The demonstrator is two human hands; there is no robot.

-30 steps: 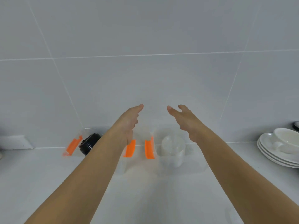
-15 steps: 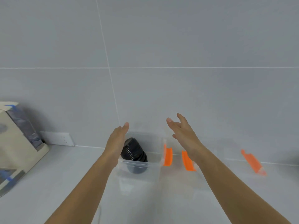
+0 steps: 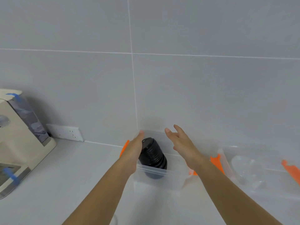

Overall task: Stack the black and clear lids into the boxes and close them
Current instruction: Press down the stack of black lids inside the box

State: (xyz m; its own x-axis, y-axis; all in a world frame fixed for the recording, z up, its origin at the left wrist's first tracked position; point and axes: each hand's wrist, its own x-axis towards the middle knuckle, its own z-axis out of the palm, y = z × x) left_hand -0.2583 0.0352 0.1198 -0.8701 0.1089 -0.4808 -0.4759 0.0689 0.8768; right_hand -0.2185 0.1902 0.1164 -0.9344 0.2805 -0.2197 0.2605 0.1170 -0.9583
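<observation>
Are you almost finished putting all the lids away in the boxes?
Nearly. The black lids already sit stacked in the left box, and the clear lids seem to sit in the right box. The left hand and right hand are open and empty, reaching around the left box. Left to do: both boxes look open, orange clips unfastened, so closing remains.

I see clear glossy plastic box [image 3: 155,172] w/ ribbed matt-black plastic lids [image 3: 151,155], orange plastic clips [image 3: 216,163]; smooth matt tile wall [image 3: 194,88].
</observation>
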